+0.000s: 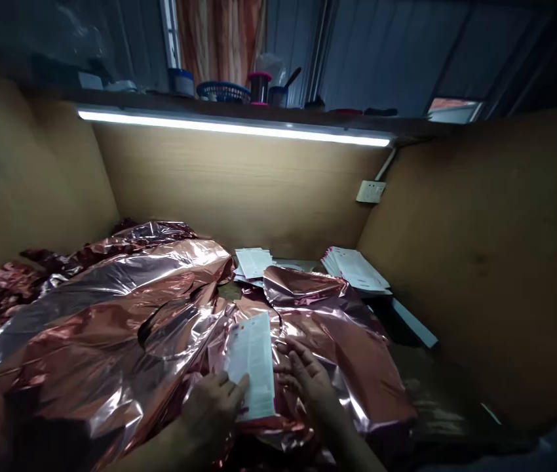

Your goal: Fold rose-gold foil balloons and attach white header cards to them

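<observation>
A white printed paper slip (253,364) lies on crumpled rose-gold foil sheets (126,321) that cover the wooden desk. My left hand (214,410) rests at the slip's lower left corner, thumb on the paper's edge, fingers curled against it. My right hand (308,377) lies just right of the slip on the foil, fingers stretched out and spread, fingertips near the paper's right edge.
Two stacks of white printed slips sit at the back, one stack (253,262) in the middle, another (357,269) at the right. A white strip (413,322) lies by the right wall. A light bar (234,126) glows under a shelf with a blue basket (223,91). A wall socket (370,191) is at right.
</observation>
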A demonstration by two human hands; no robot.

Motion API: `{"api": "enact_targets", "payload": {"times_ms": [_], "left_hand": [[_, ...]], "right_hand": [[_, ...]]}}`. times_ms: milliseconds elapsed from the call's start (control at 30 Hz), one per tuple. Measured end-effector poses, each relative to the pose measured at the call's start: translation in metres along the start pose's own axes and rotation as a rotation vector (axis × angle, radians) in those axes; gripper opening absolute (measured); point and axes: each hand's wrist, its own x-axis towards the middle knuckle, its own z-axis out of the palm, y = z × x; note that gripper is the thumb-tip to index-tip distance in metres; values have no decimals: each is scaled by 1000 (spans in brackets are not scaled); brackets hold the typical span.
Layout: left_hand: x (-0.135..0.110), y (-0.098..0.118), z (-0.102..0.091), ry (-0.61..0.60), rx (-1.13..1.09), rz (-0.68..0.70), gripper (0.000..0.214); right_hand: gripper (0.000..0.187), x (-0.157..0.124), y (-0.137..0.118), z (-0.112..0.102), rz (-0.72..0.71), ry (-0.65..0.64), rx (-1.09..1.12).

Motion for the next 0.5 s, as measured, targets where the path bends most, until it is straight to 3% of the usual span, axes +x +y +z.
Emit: {"api": "enact_targets", "payload": {"times_ms": [100, 167, 233, 300, 367, 400, 433, 500], "left_hand": [[14, -6, -9, 2, -195, -133, 53], [22, -13, -16, 61, -432, -262, 54], [34, -25, -29, 126, -744, -452, 41], [50, -38, -49, 177, -971, -617, 41], [65, -50, -72, 204, -1166, -743, 49], [69, -57, -82, 181, -1278, -786, 55], [69, -65, -92, 145, -1387, -821, 61], [53, -85, -105, 61, -1377, -819, 67]], "right_hand": [[48, 10, -10, 11, 25, -35, 172], [47, 11, -13, 21, 19, -102, 196], [54, 14, -11, 29, -99, -203, 54], [69, 25, -5, 34, -371, -300, -280], [67, 51, -3, 35, -688, -325, -625], [53, 71, -6, 35, -798, -308, -733], [38, 95, -12, 35, -855, -259, -789], [29, 151, -35, 36, -786, -76, -832]]}}
